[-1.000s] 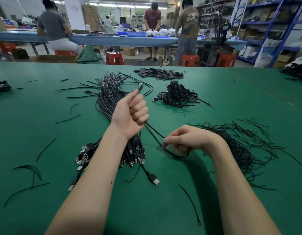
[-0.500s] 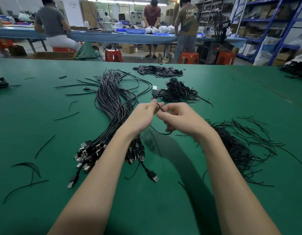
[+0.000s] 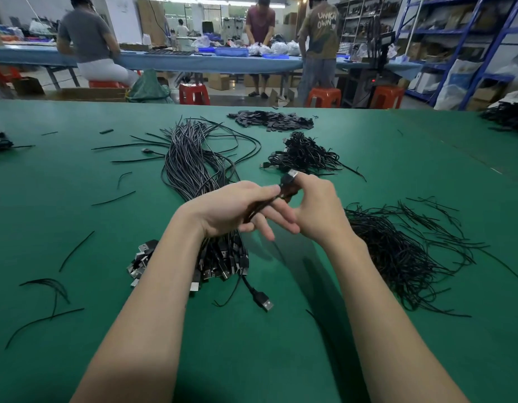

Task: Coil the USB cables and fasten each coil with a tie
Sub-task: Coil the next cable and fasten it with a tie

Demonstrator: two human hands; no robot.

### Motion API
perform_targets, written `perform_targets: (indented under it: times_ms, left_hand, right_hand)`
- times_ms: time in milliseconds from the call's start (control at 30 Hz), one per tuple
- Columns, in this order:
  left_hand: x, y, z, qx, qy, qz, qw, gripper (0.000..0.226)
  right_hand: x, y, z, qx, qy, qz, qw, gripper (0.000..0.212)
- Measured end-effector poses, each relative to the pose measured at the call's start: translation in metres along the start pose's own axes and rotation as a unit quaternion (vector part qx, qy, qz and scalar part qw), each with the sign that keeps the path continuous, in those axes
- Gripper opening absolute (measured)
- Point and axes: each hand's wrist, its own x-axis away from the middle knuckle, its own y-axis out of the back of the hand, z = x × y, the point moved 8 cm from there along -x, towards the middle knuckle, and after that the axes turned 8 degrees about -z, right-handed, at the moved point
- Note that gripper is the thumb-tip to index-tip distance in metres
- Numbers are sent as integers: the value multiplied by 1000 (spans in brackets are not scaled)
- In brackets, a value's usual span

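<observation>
Both hands meet above the green table (image 3: pixel 77 199), the left hand (image 3: pixel 234 210) pinching the folded USB cable (image 3: pixel 269 200) flat so the right hand (image 3: pixel 316 207), at its 3 o'clock, can pinch the plug end and loop it.

Table (image 3: pixel 77 359) green; cables (image 3: pixel 191 170) black; plugs (image 3: pixel 268 305) black with silver tips; stools (image 3: pixel 193 93) red-orange.

Cable (image 3: pixel 269 203) between hands (image 3: pixel 237 210) (both gripping)
</observation>
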Motion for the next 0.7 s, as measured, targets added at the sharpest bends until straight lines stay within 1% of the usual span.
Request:
perform_targets:
  times_ms: [33,100,167,233,300,400,467,500,533,567,600,633,667,700]
  left_hand:
    - [0,0,1,-40,8,4,999,53]
    - [0,2,1,-97,16,8,995,54]
    - [1,7,3,-148,18,12,989,55]
    - [-1,16,7,-180,23,-2,983,56]
    - [-5,28,10,-194,19,-59,979,55]
    - [-13,45,9,-194,-28,-185,963,50]
    - [-17,46,5,-128,-70,-244,959,46]
    - [-18,46,4,-60,-85,-266,958,45]
    - [-19,45,2,36,-94,-278,955,45]
    - [-20,44,1,147,-101,-273,945,47]
    - [-21,42,-2,250,-109,-254,928,49]
    - [-21,42,-4,326,-118,-231,909,51]
    - [-19,42,-7,370,-123,-209,897,51]
    - [-17,41,-9,385,-124,-187,895,52]
  right_hand:
    - [0,0,3,16,12,-12,1000,14]
    - [1,-1,5,5,7,-18,1000,18]
    - [1,3,6,-2,1,-30,1000,30]
    - [-4,15,5,5,-12,-40,999,42]
    - [-10,23,1,-38,-40,-1,998,46]
    - [-10,22,5,-135,-77,63,986,35]
    - [-8,10,17,-193,-87,98,972,34]
    - [-6,1,23,-215,-84,126,965,35]
    - [-2,-9,26,-233,-82,164,955,34]
    - [3,-20,27,-250,-85,209,942,33]
    - [10,-30,24,-264,-95,256,925,32]
    - [18,-38,19,-270,-109,301,908,32]
    - [27,-44,11,-264,-123,336,895,31]
    - [33,-48,3,-246,-135,356,892,31]
